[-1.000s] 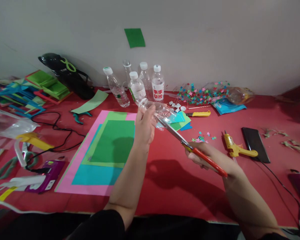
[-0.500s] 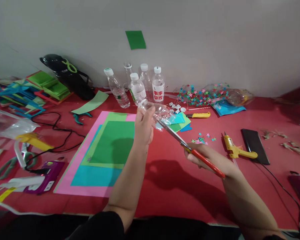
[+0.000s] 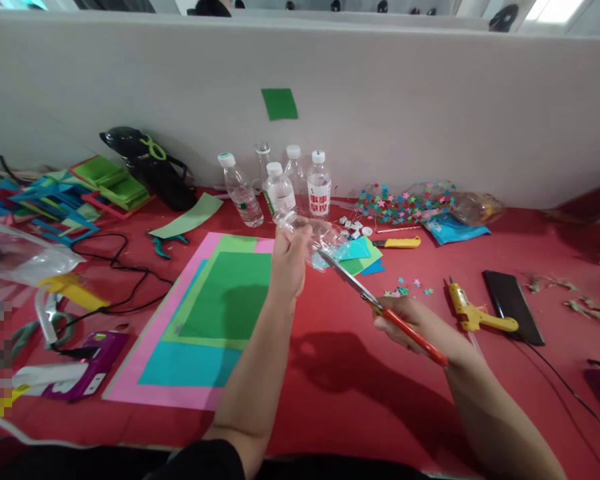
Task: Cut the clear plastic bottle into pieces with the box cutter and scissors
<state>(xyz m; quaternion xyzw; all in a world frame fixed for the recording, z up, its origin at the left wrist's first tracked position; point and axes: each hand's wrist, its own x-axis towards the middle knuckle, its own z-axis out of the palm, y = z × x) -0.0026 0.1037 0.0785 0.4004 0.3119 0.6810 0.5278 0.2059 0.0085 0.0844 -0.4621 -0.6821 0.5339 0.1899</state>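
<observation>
My left hand (image 3: 291, 261) is closed around the neck end of a clear plastic bottle piece (image 3: 325, 235), held above the red table. Its cut end points right, towards the scissors. In my right hand (image 3: 403, 321) are scissors (image 3: 353, 283) with red handles, their metal blades angled up and left. The blade tips lie at the lower edge of the plastic; whether they touch it I cannot tell. Behind the left hand stand several capped bottles (image 3: 281, 190), one with a red-lettered label (image 3: 319, 193).
Stacked coloured sheets (image 3: 225, 293) lie left of my arm. A yellow glue gun (image 3: 467, 312) and a phone (image 3: 514, 303) are at the right, a yellow cutter (image 3: 403, 243) behind. Star shapes fill a clear bag (image 3: 405, 205). Pliers (image 3: 163, 245) and a black bottle (image 3: 153, 170) are left.
The camera has tilted up, so the wall's top edge shows and the table sits lower in view. Both hands keep their holds; the scissor blades look slightly closer together.
</observation>
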